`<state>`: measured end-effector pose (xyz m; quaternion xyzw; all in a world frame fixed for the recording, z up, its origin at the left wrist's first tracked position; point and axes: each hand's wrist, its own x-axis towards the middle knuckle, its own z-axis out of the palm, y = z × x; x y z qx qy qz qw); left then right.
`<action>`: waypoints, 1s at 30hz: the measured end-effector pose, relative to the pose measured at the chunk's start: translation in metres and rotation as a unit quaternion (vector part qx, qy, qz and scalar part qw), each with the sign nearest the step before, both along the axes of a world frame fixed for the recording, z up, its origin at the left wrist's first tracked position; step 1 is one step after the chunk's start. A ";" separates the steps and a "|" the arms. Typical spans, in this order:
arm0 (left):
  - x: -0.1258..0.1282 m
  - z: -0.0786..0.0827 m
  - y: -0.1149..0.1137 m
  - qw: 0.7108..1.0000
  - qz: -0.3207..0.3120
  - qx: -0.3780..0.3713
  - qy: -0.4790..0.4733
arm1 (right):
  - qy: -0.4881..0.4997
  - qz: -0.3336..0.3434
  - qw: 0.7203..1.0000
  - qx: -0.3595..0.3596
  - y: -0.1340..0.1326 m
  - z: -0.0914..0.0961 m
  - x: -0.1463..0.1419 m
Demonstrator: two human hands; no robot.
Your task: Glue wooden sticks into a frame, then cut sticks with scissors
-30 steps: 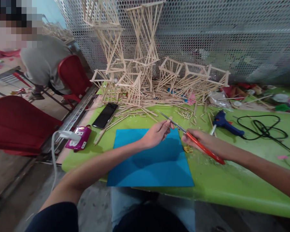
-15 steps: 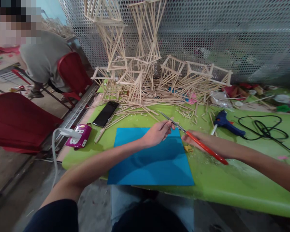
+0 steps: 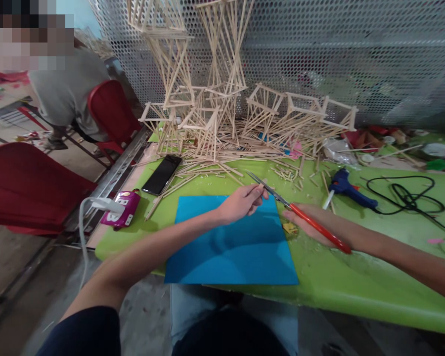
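My right hand [image 3: 309,225] is closed round the red handles of a pair of scissors [image 3: 319,227], whose grey blades point away and to the left. Over the far edge of a blue sheet [image 3: 222,252], my left hand [image 3: 242,202] is closed in a pinch right at the blades. A small pale wooden stick [image 3: 264,183] seems to be between its fingertips, mostly hidden by them. The blades look nearly closed. A small yellow scrap [image 3: 290,228] lies beside the sheet, under my right hand.
Behind the hands stand wooden stick frames [image 3: 207,123] amid loose sticks. A phone [image 3: 162,174] and a purple power strip [image 3: 122,210] with a white cable lie left. On the right are a blue glue gun [image 3: 350,190] and its black cord. A person [image 3: 68,89] sits far left.
The scissors and my right hand have shifted slightly to the right. My left hand stays almost in place, still pinched at the blades.
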<state>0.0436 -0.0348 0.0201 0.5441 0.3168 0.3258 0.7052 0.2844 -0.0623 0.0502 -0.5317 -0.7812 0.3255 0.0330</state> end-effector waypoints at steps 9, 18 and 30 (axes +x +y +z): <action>-0.004 -0.008 0.003 0.998 -0.051 0.033 0.021 | 0.026 0.013 0.993 -0.117 0.010 0.011 0.009; -0.005 0.007 0.000 0.998 -0.053 -0.007 0.026 | -0.020 0.021 1.000 0.006 0.004 -0.015 0.016; -0.004 0.000 0.002 0.991 -0.082 -0.092 -0.061 | -0.041 -0.003 0.999 -0.013 -0.001 -0.015 0.010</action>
